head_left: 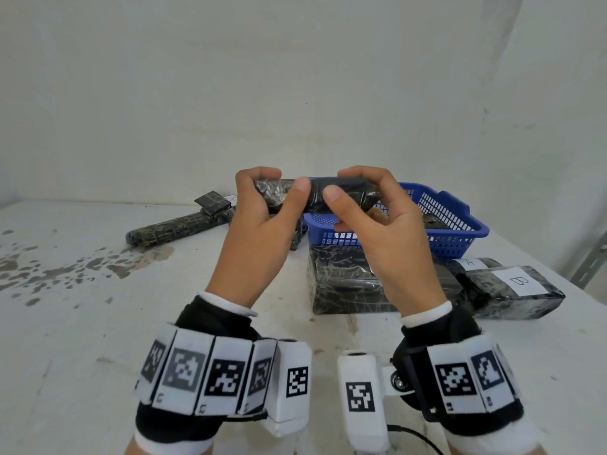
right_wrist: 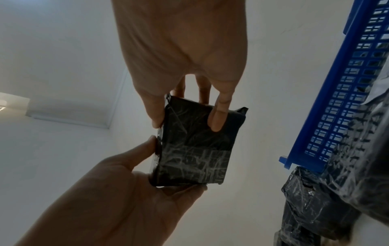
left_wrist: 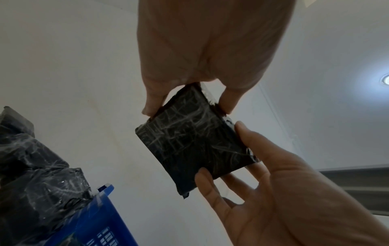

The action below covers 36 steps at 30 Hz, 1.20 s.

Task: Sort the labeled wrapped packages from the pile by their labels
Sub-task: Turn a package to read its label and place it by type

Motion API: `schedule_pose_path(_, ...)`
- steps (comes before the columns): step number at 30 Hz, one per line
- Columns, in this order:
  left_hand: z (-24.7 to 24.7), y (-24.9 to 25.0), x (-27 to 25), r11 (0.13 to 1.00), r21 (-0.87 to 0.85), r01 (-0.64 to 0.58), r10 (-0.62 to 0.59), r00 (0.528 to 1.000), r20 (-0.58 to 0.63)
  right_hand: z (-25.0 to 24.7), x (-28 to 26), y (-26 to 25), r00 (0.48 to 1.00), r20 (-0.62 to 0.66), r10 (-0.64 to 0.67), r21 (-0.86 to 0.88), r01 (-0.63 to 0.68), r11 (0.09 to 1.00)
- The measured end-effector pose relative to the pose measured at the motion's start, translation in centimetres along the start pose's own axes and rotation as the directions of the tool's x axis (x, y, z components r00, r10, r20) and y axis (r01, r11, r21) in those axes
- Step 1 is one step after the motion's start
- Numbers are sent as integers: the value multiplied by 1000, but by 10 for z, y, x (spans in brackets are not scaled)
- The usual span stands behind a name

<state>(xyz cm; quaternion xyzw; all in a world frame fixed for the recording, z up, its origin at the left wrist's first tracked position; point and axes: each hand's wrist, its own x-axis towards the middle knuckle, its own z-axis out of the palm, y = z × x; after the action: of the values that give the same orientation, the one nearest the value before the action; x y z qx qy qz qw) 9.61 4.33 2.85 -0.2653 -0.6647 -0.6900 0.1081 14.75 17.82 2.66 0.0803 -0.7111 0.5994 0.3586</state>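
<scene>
Both hands hold one small black wrapped package (head_left: 341, 195) up in the air in front of the blue basket (head_left: 460, 221). My left hand (head_left: 282, 183) pinches its left end between thumb and fingers. My right hand (head_left: 341, 183) grips its right end the same way. The left wrist view shows the package (left_wrist: 189, 146) as a flat dark square, and no label shows on that face. Its other dark face (right_wrist: 193, 146) in the right wrist view also shows no label.
On the white table (head_left: 98, 323) lie a long wrapped package (head_left: 177, 224) and a small labeled one (head_left: 213, 203) at the back left. A large package (head_left: 341, 280) lies below my hands. Packages marked A (head_left: 469, 262) and B (head_left: 520, 280) lie at the right. One dark package lies in the basket.
</scene>
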Motion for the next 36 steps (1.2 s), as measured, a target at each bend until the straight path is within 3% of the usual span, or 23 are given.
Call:
schedule_pose_path(4, -2, -1, 1, 997, 25, 73, -74, 997, 19, -6, 3, 6, 999, 43, -14, -32, 15, 999)
schedule_pose_path(8, -6, -2, 4, 996, -43, 84, -85, 996, -36, -9, 5, 5, 997, 70, -32, 4, 32, 999)
schedule_pose_path(11, -10, -1, 4, 993, -53, 103, -105, 993, -50, -11, 5, 4, 995, 101, 23, 65, -29, 997)
schedule_pose_path(16, -11, 0, 5, 985, -130, 109, -112, 994, -14, -11, 8, 9, 987, 112, 117, 101, -128, 987)
schedule_pose_path(23, -7, 0, 4, 987, -146, 74, -65, 996, 63, -11, 9, 8, 994, 76, 77, 103, -85, 991)
schedule_pose_path(28, -7, 1, 2, 990, -131, 51, -42, 996, 76, -9, 7, 7, 996, 73, 60, 29, -62, 998)
schedule_pose_path(36, -5, 3, 0, 999, 49, -20, 14, 993, 121, -4, 5, 8, 998, 47, 45, -48, -42, 998)
